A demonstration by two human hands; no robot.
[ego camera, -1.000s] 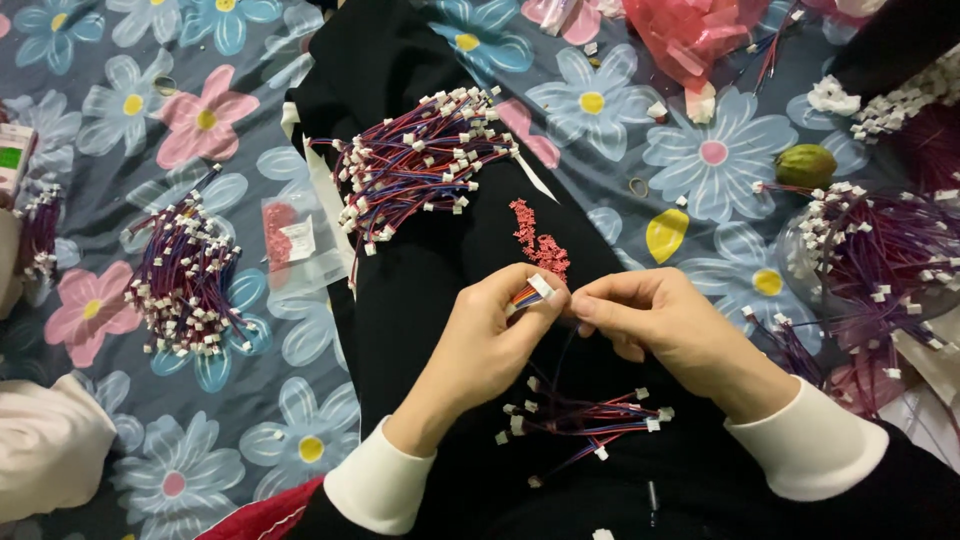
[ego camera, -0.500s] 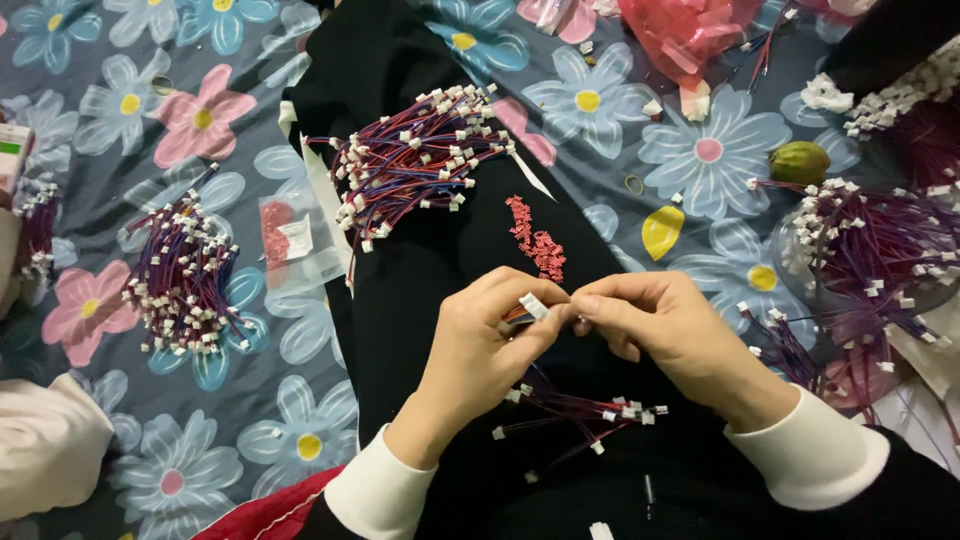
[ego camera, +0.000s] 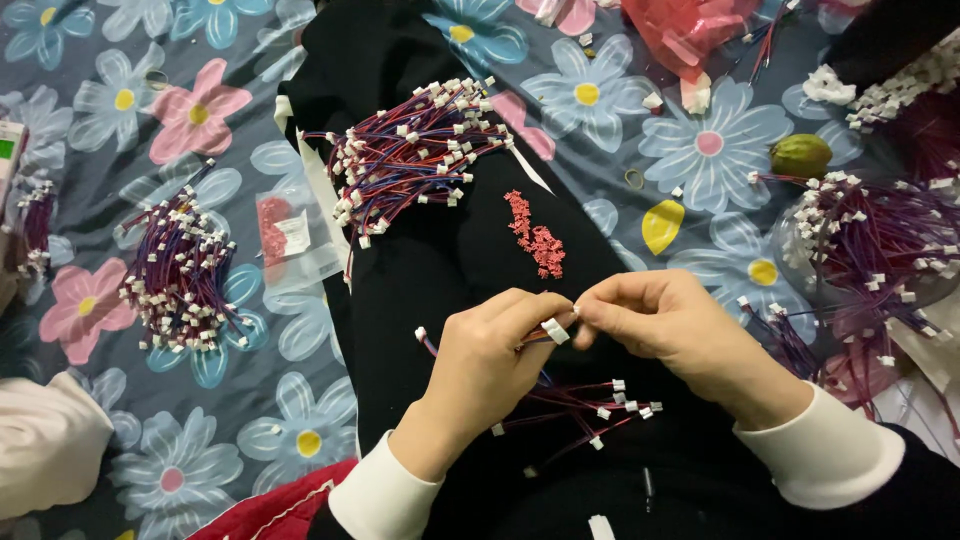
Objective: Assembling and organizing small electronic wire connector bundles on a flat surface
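Observation:
My left hand (ego camera: pixel 490 365) pinches a small white plug (ego camera: pixel 554 330) on the end of a thin red and purple wire. My right hand (ego camera: pixel 670 335) meets it from the right, fingertips closed at the plug, perhaps on a tiny part too small to make out. Both hands hover over a black cloth (ego camera: pixel 440 250) on my lap. Just below them lies a small bunch of the same wires with white plugs (ego camera: pixel 600 405). A little heap of tiny red parts (ego camera: pixel 535 235) sits on the cloth above my hands.
A big bundle of plugged wires (ego camera: pixel 410 155) lies on the cloth's far part, another bundle (ego camera: pixel 175 275) on the flowered sheet at left, a third (ego camera: pixel 870 240) at right. A clear bag with red parts (ego camera: pixel 290 235), a green fruit (ego camera: pixel 800 155) and a pink bag (ego camera: pixel 700 30) lie around.
My hands have stayed together at the plug, shifting slightly. The small wire bunch under them has spread a little to the right.

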